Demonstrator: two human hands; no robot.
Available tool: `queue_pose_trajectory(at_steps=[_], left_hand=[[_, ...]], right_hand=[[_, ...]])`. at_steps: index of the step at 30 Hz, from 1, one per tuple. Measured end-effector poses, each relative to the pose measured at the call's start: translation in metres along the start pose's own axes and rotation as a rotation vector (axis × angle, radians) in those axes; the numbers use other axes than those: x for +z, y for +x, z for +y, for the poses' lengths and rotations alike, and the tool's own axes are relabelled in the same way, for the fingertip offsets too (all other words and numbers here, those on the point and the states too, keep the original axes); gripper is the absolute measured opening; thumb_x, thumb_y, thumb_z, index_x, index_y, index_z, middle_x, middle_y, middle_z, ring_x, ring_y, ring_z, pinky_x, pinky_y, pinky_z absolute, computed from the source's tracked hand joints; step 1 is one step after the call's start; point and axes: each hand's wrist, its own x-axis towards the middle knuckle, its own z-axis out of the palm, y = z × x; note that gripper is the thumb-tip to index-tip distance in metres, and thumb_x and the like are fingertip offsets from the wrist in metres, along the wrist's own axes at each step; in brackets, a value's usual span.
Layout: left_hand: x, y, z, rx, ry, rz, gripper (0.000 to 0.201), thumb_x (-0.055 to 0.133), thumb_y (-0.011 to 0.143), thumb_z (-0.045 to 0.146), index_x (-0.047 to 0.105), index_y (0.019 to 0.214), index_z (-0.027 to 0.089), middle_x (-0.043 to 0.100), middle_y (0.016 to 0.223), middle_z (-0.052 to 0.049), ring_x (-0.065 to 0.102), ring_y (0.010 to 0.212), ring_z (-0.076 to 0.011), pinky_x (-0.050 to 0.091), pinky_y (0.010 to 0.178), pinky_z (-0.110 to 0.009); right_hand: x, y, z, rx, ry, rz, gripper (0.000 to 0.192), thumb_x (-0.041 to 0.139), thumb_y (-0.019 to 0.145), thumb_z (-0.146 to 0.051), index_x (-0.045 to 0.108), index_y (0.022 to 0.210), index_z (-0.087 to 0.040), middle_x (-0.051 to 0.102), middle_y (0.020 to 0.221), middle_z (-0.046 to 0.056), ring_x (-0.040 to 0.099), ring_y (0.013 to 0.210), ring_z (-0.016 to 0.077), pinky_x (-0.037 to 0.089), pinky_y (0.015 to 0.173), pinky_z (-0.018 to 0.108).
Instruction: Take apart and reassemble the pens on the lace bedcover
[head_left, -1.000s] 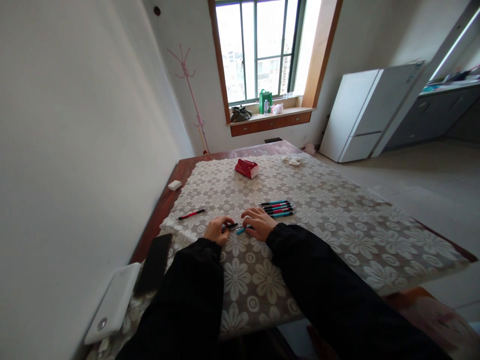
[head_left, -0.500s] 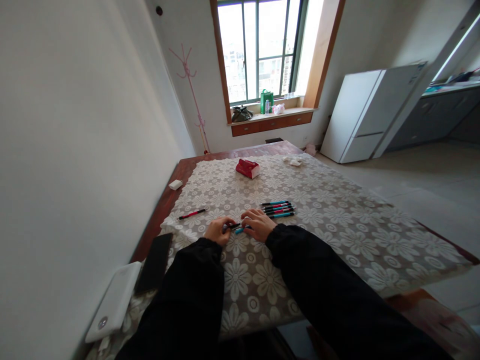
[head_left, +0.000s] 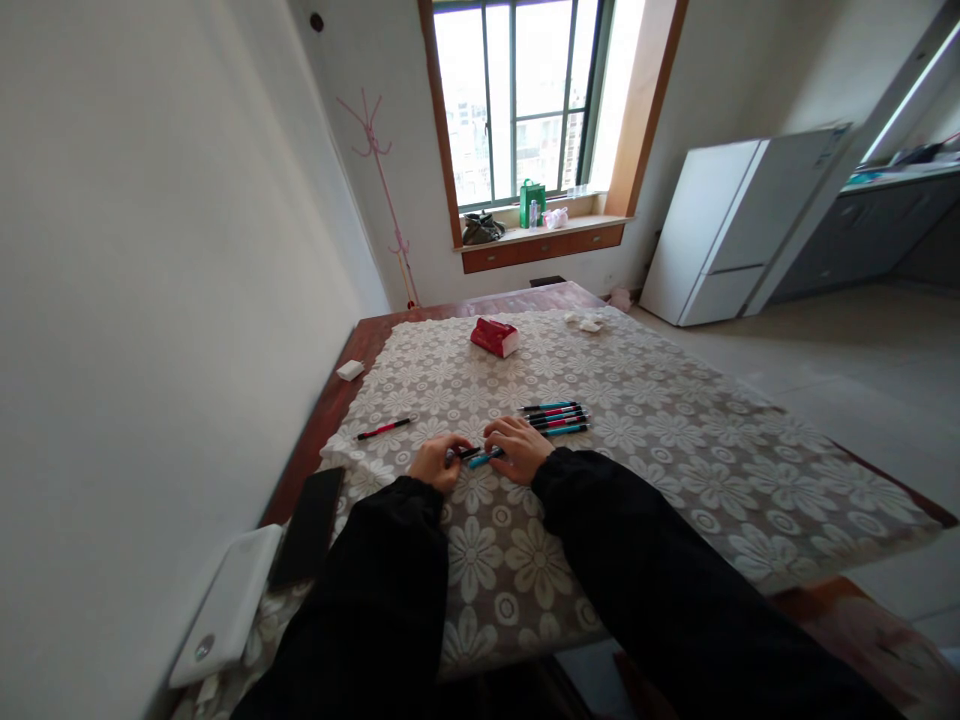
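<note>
More exposed than before, the blue piece (head_left: 481, 460) is pinched in your right hand (head_left: 519, 448), a dark piece (head_left: 469, 453) in your left hand (head_left: 435, 462), seemingly unfinished, grouped pens (head_left: 556, 411) apparently whole, one red pen (head_left: 385, 429) apart

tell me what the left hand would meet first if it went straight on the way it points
Heading rightward, the left hand, with the black piece it holds, would probably first meet the blue piece held by the right hand, though their exact depth is hard to judge.
</note>
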Motion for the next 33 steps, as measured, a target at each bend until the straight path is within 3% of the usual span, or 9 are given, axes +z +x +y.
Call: queue_pose_trajectory(at_steps=[22, 33], left_hand=[[-0.0054, -0.0002, 0.0071, -0.027, -0.003, -0.009, 0.047, 0.048, 0.059, 0.0, 0.067, 0.096, 0.022, 0.067, 0.088, -0.001, 0.061, 0.083, -0.0167, 0.048, 0.08, -0.027], [-0.0077, 0.0001, 0.0051, -0.038, 0.112, -0.004, 0.048, 0.05, 0.055, 0.003, 0.066, 0.097, 0.022, 0.068, 0.093, -0.003, 0.061, 0.088, -0.0204, 0.046, 0.087, -0.033]], right_hand=[[-0.0004, 0.0014, -0.0026, 0.023, 0.01, -0.013, 0.02, 0.065, 0.078, -0.019, 0.062, 0.098, -0.02, 0.06, 0.109, 0.007, 0.049, 0.107, 0.0237, 0.038, 0.093, 0.039], [0.0, -0.0003, -0.0008, 0.025, 0.005, -0.015, 0.026, 0.067, 0.077, -0.02, 0.062, 0.102, -0.02, 0.06, 0.111, 0.006, 0.049, 0.108, 0.0238, 0.038, 0.095, 0.04]])
